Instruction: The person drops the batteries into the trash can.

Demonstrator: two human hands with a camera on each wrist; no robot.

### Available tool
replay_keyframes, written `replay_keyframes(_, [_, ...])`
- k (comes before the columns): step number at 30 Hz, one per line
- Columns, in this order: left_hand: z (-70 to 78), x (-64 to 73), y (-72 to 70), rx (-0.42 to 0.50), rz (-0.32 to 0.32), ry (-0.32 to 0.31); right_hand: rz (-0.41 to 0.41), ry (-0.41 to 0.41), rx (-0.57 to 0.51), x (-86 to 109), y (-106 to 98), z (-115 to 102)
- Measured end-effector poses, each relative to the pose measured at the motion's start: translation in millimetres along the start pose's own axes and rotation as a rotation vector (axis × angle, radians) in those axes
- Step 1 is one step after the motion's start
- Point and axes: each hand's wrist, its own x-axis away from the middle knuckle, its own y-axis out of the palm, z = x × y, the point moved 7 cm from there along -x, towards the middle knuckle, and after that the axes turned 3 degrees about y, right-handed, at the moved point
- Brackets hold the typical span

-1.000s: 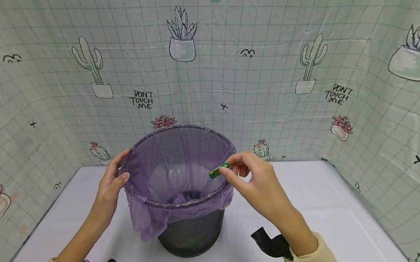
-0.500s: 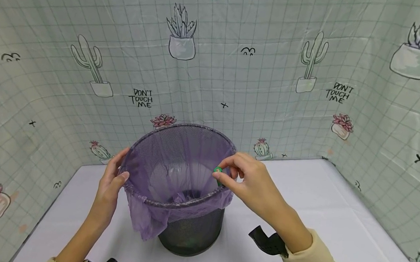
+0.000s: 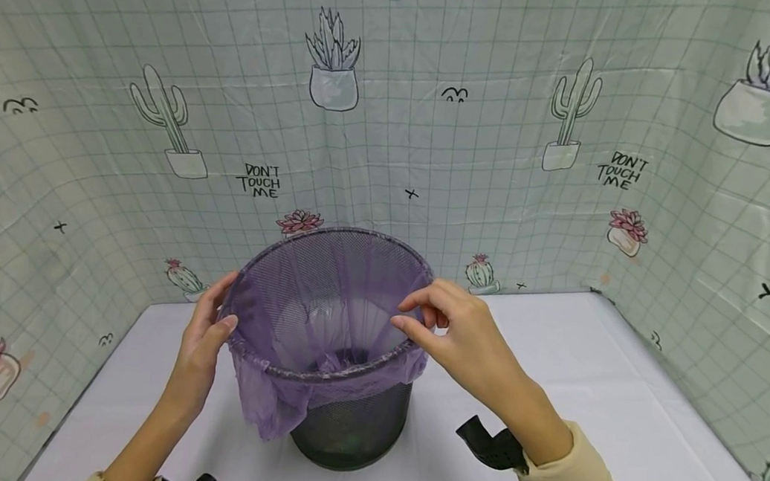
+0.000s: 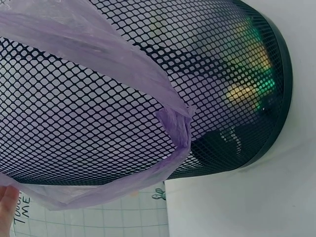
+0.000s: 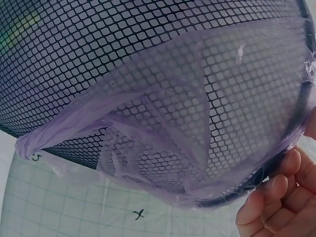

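Note:
A black mesh wastebasket (image 3: 351,436), lined with a thin purple plastic bag (image 3: 273,404), stands on the white-covered table. My left hand (image 3: 202,347) holds its rim at the left, thumb over the edge and fingers along the outside. At the opposite rim is my right hand (image 3: 466,332), its thumb and forefinger apart over the opening with nothing between them. Through the mesh in the left wrist view, blurred yellow and green things (image 4: 247,91) show near the bottom. A yellow-green blur (image 5: 19,29) also shows behind the mesh in the right wrist view.
The white table cover (image 3: 550,371) spreads around the basket. A hanging sheet (image 3: 392,144) with a grid and cactus prints closes off the back and both sides. Black straps (image 3: 491,445) sit at the wrists.
The green battery pinched in my right hand tipped upright, then left the fingers and is out of sight in the head view. Thumb and forefinger have parted. My left hand stays at the rim.

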Motion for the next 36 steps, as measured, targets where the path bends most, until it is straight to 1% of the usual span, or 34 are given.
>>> replay_keyframes(9, [-1.1,-0.1,-1.3,-0.023,-0.006,-0.018,0.007,0.008,-0.021,1.2,0,1])
replay_keyframes(14, [-1.4,-1.0,-0.8,-0.015,-0.014,-0.017,0.012,0.007,-0.031,1.7,0,1])
replay_keyframes(23, [-1.8,-2.0,-0.8,-0.031,-0.03,-0.012,0.014,-0.012,-0.027,2.6,0,1])
replay_keyframes(27, [-0.1,-2.0,-0.9,-0.045,-0.048,-0.003,0.017,-0.037,-0.009,4.9,-1,-1])
replay_keyframes(29, [0.1,-2.2,-1.5,-0.061,-0.063,-0.01,0.019,-0.054,-0.001,7.1,-3,-2])
replay_keyframes(31, [-0.5,-2.3,-2.3,-0.076,-0.079,-0.031,0.017,-0.071,0.001,10.1,-4,-2])
replay_keyframes(34, [-1.6,-2.3,-3.4,-0.065,-0.095,-0.053,0.005,-0.091,-0.01,15.3,-6,-2])
replay_keyframes(36, [-1.9,-2.2,-3.1,-0.04,-0.104,-0.053,-0.005,-0.107,-0.018,18.6,-7,-2])
